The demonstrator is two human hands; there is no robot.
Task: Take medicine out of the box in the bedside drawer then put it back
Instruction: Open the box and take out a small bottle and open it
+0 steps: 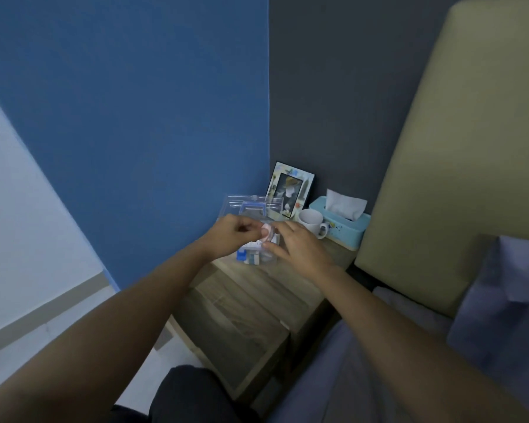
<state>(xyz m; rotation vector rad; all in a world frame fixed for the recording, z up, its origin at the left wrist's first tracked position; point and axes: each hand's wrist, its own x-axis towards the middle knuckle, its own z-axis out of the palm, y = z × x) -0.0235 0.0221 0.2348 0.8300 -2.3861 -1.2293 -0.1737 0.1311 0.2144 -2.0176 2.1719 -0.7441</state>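
Head view: one wide-angle look down at a bedside table in the corner of a room.
Bedside table: wood-grain top, set between a blue wall on the left and the bed on the right.
Drawer: pulled out toward the near side below the tabletop; its inside is dim and I cannot tell what lies in it.
Medicine box: clear plastic, standing on the far part of the tabletop, lid raised upright at its far edge with a blue handle on it; small blue and white packs show through its near wall.
Medicine: a small round pinkish-white item held above the open box, between the two hands; its exact kind is too blurred to tell.
Left hand: fingers curled in, fingertips pinching the left side of the medicine.
Right hand: fingers bent and loosely spread, thumb and forefinger closing on the right side of the medicine.
Picture frame: leaning upright against the dark wall, just behind the box.
White mug: right of the box, near the right hand.
Tissue box: light blue, at the far right of the tabletop, a white tissue sticking up.
Headboard: beige, padded, at the right.
Pillow: bluish, near right, on the bed.
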